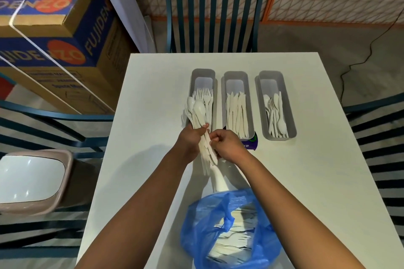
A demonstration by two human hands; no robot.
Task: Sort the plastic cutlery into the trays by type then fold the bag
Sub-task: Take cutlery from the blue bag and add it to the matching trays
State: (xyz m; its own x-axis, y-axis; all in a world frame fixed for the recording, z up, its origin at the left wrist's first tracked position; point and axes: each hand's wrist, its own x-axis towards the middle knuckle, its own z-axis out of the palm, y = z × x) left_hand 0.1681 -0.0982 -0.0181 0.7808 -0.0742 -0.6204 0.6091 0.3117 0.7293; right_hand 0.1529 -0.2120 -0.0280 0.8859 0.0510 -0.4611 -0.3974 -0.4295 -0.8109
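Observation:
Three grey trays stand in a row on the white table: the left tray holds forks, the middle tray knives, the right tray spoons. My left hand grips a mixed bundle of white cutlery, spoons and forks fanning over the left tray. My right hand pinches a piece at the bundle's lower end. A blue plastic bag with more white cutlery inside lies open at the near edge. A few loose pieces lie between bag and hands.
A purple packet peeks out under the middle tray. Dark blue slatted chairs stand at the far side, left and right. A pink bin sits left of the table, with cardboard boxes stacked behind it.

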